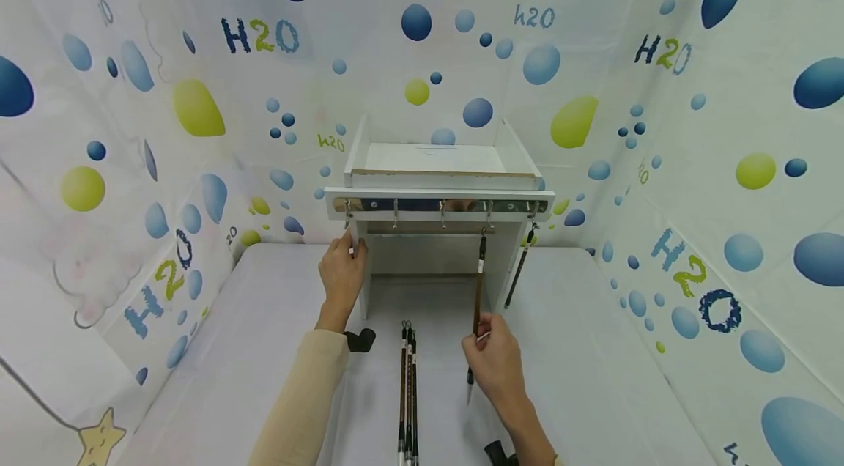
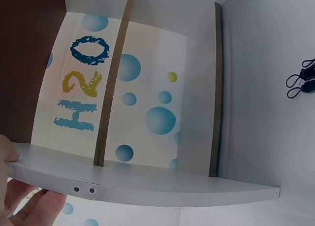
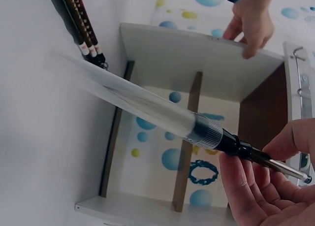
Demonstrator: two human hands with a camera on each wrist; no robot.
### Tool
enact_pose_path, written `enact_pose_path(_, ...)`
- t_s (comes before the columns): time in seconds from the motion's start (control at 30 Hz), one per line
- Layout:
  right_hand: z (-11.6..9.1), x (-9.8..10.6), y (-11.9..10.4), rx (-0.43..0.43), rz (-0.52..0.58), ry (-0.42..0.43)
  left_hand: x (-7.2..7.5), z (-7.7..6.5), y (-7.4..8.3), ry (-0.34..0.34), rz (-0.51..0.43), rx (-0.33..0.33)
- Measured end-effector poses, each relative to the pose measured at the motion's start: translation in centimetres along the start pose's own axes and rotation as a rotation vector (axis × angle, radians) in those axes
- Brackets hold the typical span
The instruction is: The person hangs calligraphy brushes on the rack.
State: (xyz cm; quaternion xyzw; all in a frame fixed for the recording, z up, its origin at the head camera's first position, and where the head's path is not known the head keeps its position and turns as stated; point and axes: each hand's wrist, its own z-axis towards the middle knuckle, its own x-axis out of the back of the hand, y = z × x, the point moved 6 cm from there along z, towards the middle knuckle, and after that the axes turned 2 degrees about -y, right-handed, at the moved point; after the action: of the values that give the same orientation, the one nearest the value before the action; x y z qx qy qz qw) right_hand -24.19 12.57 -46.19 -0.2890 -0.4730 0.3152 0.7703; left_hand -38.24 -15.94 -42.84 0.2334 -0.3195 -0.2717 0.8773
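Observation:
My left hand [image 1: 343, 272] grips the left side panel [image 2: 147, 179] of a small white shelf, thumb on the inner face and fingers outside. With thumb and fingers, my right hand [image 1: 497, 360] pinches a brown-handled calligraphy brush [image 1: 479, 283] low on its length. This brush hangs tip down, its top end at a hook [image 1: 489, 213] under the shelf's metal strip. A clear cap [image 3: 142, 110] covers its bristles. Another brush [image 1: 521, 268] hangs slanted from the rightmost hook. On the white tabletop, three more brushes [image 1: 407, 385] lie side by side, loops toward the shelf.
The white shelf [image 1: 440, 195] stands at the table's back, with an open tray top [image 1: 435, 158] and a hook strip [image 1: 418, 206] along its front. Patterned sheeting [image 1: 369, 26] encloses the back and sides. White table surface [image 1: 580, 378] extends on both sides.

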Motion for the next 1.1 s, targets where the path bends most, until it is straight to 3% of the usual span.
enact_pose_path(0.33, 0.2, 0.9, -0.2, 0.008, -0.018, 0.038, 0.0, -0.1, 0.1, 0.01, 0.001, -0.013)
enact_pose_path(1.1, 1.1, 0.7, 0.2, 0.012, -0.031, 0.013, 0.1, -0.1, 0.0, 0.004, -0.009, -0.007)
